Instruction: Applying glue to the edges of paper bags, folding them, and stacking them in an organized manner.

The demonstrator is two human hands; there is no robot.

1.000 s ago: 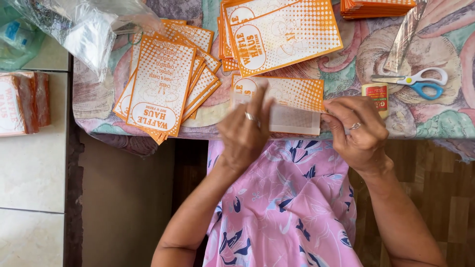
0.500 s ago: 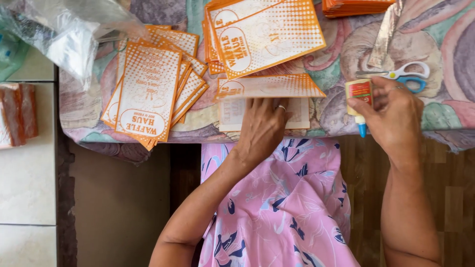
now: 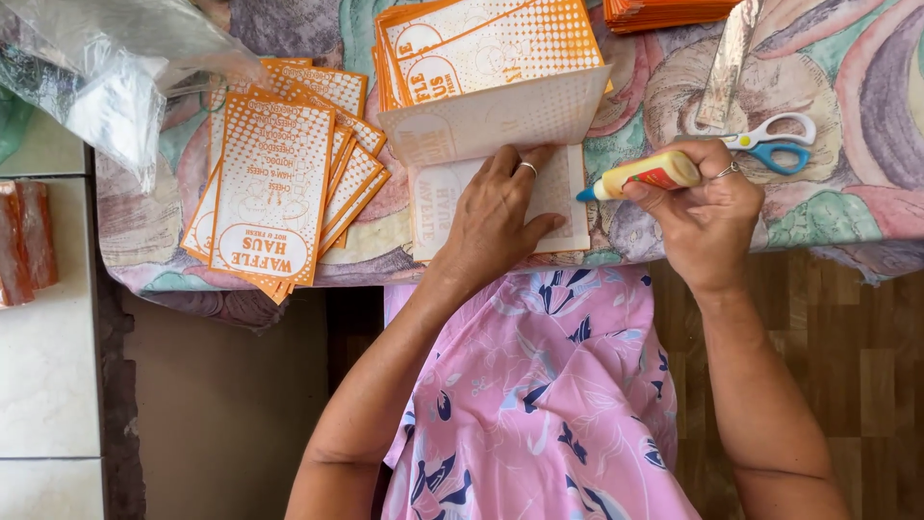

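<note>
Since half a second ago the right hand (image 3: 707, 217) has brought the glue bottle (image 3: 643, 175) from the table edge in toward centre frame, its blue tip now just beside the right edge of the paper sleeve (image 3: 496, 159), whose top flap has been lifted open. The right hand's fingers are curled tight around the bottle. The left hand (image 3: 499, 214) lies mostly flat with fingers spread, pressing the sleeve's lower panel onto the patterned tablecloth (image 3: 847, 207), fingertips under the raised flap. If that pressure eases, the flap could drop onto the nozzle and smear glue. A hard squeeze could run glue onto the cloth, or toward the stack of orange sleeves (image 3: 274, 193) at left. The scissors (image 3: 775, 144) lie just above the right hand.
</note>
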